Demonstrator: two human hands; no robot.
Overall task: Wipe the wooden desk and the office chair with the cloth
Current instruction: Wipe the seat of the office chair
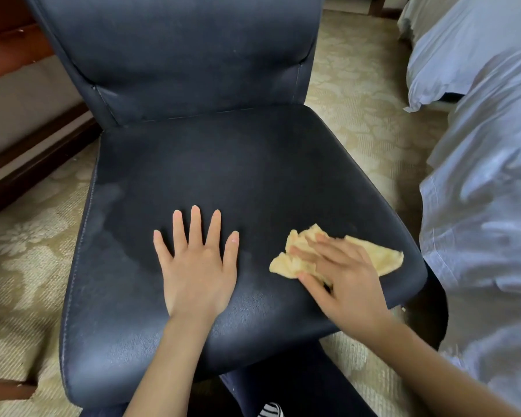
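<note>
A dark navy leather office chair [223, 164] fills the middle of the view, seat toward me and backrest rising behind. My left hand [197, 263] lies flat on the front middle of the seat, fingers spread and straight. On the seat's front right part lies a crumpled yellow cloth [382, 255], and my right hand [340, 275] presses down on it with fairly straight fingers, slightly blurred. A pale damp-looking streak shows along the seat's left side. A wooden desk part [9, 28] shows at the upper left, mostly out of frame.
Beige patterned carpet [27, 251] surrounds the chair. A bed with white-blue bedding [478, 206] stands close on the right, nearly touching the seat's right edge. A dark wooden baseboard [33, 164] runs along the left wall. My dark-trousered leg shows below the seat.
</note>
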